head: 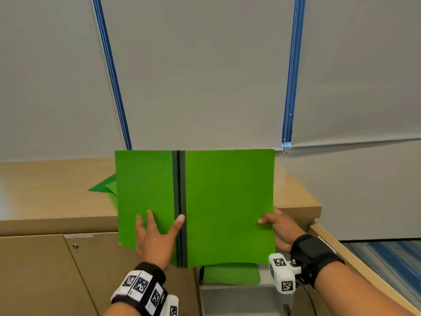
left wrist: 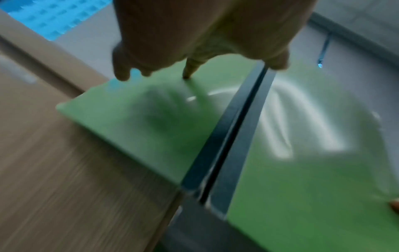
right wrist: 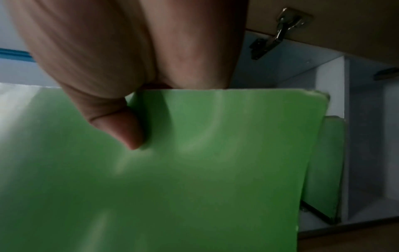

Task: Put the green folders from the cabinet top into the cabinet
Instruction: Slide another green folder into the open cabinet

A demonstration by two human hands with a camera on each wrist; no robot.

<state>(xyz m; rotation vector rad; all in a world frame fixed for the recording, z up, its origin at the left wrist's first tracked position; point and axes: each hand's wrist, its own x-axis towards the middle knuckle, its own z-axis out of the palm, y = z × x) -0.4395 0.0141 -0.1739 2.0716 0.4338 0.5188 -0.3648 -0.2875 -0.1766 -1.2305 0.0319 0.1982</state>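
Observation:
An open green folder [head: 227, 201] with a dark spine [head: 180, 190] is held upright in front of the wooden cabinet. My left hand [head: 159, 226] lies flat on its left cover, fingers straight and thumb on the spine. At the folder's right edge my right hand [head: 276, 224] pinches the cover, thumb in front. The left wrist view shows my left hand [left wrist: 194, 42] touching the folder [left wrist: 302, 187]; in the right wrist view, my right hand [right wrist: 134, 85] clamps the folder [right wrist: 194, 187]. More green folders [head: 102, 187] lie on the cabinet top [head: 57, 192]. Another green folder [head: 230, 274] [right wrist: 326, 162] stands inside the cabinet.
The cabinet compartment below the held folder is open, with a pale shelf [head: 239, 297] and a door hinge [right wrist: 278, 32]. The open door [head: 364, 270] stands at the right. A shut cabinet door [head: 34, 277] is at the left. Grey blinds with blue cords [head: 291, 76] hang behind.

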